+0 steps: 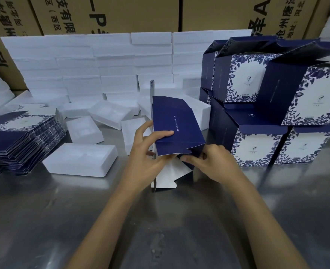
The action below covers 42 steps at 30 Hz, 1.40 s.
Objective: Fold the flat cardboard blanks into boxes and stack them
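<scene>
Two bare hands work on a half-folded dark blue cardboard box (176,127) held upright over the middle of the shiny grey metal table (170,230). The left hand (148,154) clasps the box's near left edge, thumb lying flat across the blue panel and fingers wrapped behind it, where they are hidden. The right hand (212,162) pinches a blue flap at the box's lower right corner between thumb and fingers; the fingertips are partly tucked under the card, so exactly how the flap sits is hard to make out. A white inner flap (171,175) hangs from the bottom of the box down to the table surface. A thin line of white print runs along the blue panel, too small to read.

At the left edge, a slumped pile of flat blue-and-white floral cardboard blanks (20,140) is cut off by the frame. At the right, a stack of finished blue boxes with white floral fronts (272,105) stands with lids open, and its right side is also cut off. Several white foam trays (82,160) lie loose on the table between the two, and a wall of stacked white foam blocks (94,63) rises behind them. Brown corrugated cartons (121,14) with large dark printed characters fill the background, their tops out of view.
</scene>
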Available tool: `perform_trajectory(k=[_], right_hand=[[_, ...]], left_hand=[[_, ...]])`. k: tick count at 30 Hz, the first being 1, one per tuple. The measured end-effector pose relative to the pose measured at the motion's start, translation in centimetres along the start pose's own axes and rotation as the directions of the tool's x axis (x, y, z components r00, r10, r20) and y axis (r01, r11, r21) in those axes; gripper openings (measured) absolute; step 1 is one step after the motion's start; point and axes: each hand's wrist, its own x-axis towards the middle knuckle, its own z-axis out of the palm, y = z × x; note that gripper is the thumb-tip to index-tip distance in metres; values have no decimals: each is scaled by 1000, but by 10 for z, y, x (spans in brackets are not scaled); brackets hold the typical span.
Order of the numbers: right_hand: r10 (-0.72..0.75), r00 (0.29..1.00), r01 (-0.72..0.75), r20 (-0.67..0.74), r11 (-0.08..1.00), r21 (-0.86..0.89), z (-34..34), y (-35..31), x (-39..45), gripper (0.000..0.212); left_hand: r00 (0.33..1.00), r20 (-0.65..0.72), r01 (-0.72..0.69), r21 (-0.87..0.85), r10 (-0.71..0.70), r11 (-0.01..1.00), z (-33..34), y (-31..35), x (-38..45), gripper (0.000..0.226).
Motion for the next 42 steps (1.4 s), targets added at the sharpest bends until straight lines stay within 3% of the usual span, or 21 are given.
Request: perform_trajectory(k=[5, 10, 16, 21, 25, 31, 34, 39, 42], right_hand=[[46, 974, -41, 222, 999, -27, -3, 8, 0, 44], [46, 972, -55, 231, 998, 32, 1, 9, -1, 42], [12, 996, -21, 85, 995, 101, -4, 5, -2, 50], [-29, 995, 17, 91, 992, 127, -4, -1, -4, 52], [-98, 994, 105, -55, 983, 151, -4, -7, -3, 52], [-174, 984, 178, -44, 978, 105, 16, -26, -9, 50], [-209, 966, 228, -153, 966, 123, 17, -31, -8, 48], [-202, 970, 221, -133, 965, 145, 16, -30, -9, 48], [-190, 959, 240, -212, 940, 243, 11, -31, -8, 43]], left_hand=[[1000, -27, -4, -3, 4, 1000, 1, 2, 0, 52], [1000, -27, -2, 6, 2, 1000, 3, -1, 0, 52], [994, -97, -44, -27, 41, 999, -1, -2, 3, 44], [991, -126, -44, 5, 44, 999, -8, -5, 5, 41], [984, -180, -14, -3, 13, 1000, -15, -5, 8, 42], [968, -250, 37, 36, -27, 999, -29, -4, 11, 33], [967, -245, 70, 18, -64, 997, -34, -5, 12, 31], [976, -214, 52, 61, -37, 997, -34, -5, 12, 35], [980, -197, 40, 69, -26, 997, -34, -5, 12, 36]])
